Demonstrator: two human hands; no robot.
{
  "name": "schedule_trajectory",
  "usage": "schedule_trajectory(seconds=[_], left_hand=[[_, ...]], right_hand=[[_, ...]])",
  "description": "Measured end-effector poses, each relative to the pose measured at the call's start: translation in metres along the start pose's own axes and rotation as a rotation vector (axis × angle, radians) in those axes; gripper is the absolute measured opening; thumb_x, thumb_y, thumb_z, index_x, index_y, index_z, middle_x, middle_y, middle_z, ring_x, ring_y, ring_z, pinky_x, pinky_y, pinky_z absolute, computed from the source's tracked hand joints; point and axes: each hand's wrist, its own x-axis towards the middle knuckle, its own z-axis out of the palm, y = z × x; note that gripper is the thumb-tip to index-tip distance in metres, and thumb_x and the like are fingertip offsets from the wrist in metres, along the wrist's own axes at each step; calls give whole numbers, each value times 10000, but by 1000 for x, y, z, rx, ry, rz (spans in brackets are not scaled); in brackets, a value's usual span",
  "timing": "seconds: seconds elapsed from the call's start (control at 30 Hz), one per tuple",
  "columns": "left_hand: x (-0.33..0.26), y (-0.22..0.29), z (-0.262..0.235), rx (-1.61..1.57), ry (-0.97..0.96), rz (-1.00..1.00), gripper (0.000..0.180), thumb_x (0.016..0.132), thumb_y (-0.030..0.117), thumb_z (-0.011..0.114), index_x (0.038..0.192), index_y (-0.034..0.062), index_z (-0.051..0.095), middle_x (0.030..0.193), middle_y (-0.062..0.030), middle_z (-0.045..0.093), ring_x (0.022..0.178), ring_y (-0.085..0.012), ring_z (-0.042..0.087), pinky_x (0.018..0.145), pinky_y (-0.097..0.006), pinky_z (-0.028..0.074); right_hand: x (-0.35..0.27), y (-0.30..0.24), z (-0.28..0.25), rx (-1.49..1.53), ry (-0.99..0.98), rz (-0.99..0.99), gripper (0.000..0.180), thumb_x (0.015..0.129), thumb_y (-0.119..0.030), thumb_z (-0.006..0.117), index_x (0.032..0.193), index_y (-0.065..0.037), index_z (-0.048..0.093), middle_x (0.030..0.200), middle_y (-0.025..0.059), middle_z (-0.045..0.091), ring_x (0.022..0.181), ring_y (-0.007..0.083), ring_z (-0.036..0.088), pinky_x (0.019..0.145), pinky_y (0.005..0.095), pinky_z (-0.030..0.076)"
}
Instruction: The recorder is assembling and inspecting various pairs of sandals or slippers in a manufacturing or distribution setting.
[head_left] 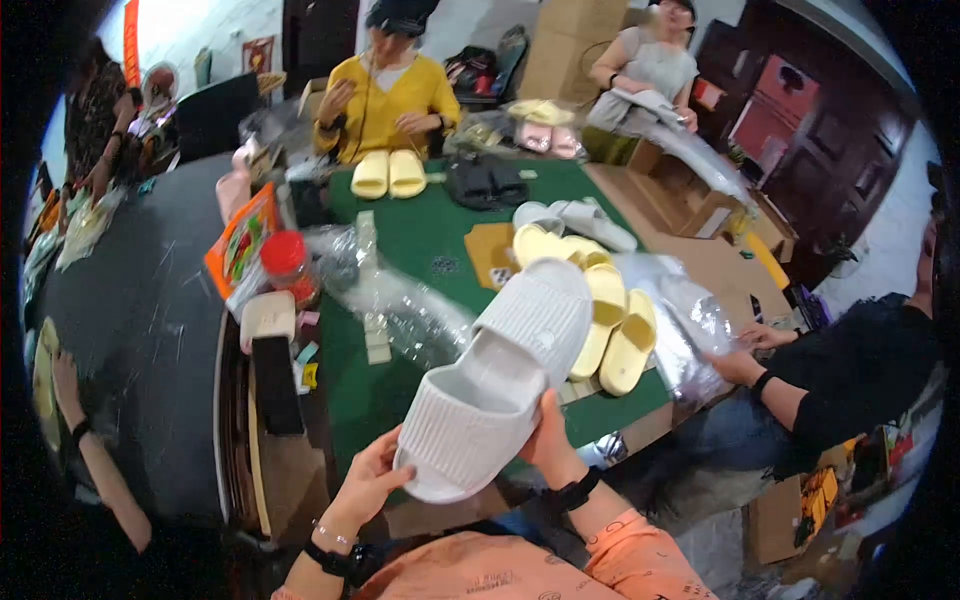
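Note:
Between my two hands is a pair of pale grey ribbed slide slippers, tilted up over the near edge of the green table top. My left hand grips the nearer slipper's end, its thumb on the edge. My right hand holds the pair's right side, with some fingers hidden behind it. Just beyond lie pale yellow slippers, and further back another grey pair. Clear plastic wrap lies on the green surface left of the held pair.
A red-lidded jar, a black phone and an orange packet stand along the left edge. At right, a person's hand touches clear plastic bags. Yellow slippers and black slippers sit at the far side, near a person in yellow.

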Motion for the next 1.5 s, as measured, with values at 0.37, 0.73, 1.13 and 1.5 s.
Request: schedule_trajectory(seconds=[0.37, 0.73, 1.13, 1.5], left_hand=[[-2, 78, -41, 223, 228, 355, 334, 779, 4, 521, 1108, -8, 468, 1017, -81, 555, 933, -135, 524, 840, -243, 397], [92, 113, -37, 960, 26, 174, 201, 763, 128, 603, 887, -29, 594, 779, -33, 594, 719, -81, 522, 664, -232, 435], [123, 53, -21, 1472, 473, 832, 166, 693, 97, 627, 851, 62, 595, 760, -93, 581, 833, -269, 508, 760, -360, 359], [72, -29, 11, 1489, 376, 593, 462, 723, 152, 606, 1089, -59, 421, 1081, -197, 460, 1018, -397, 405, 868, -417, 338]], right_hand=[[12, -63, -18, 224, -97, -354, 617, 784, -330, 463, 1260, 23, 293, 1212, 235, 417, 1133, 320, 418, 959, 389, 342], [24, -3, -25, -416, 63, 51, 357, 851, -178, 525, 1152, -4, 441, 1059, 56, 540, 902, 123, 530, 770, 260, 440], [52, 33, -43, -964, 202, -127, 531, 797, -267, 576, 1186, 11, 344, 1072, 179, 499, 977, 234, 486, 840, 339, 390], [53, 49, -63, -1168, 204, -470, 469, 812, -58, 491, 1238, -17, 298, 1068, 155, 504, 951, 215, 498, 831, 323, 392]])
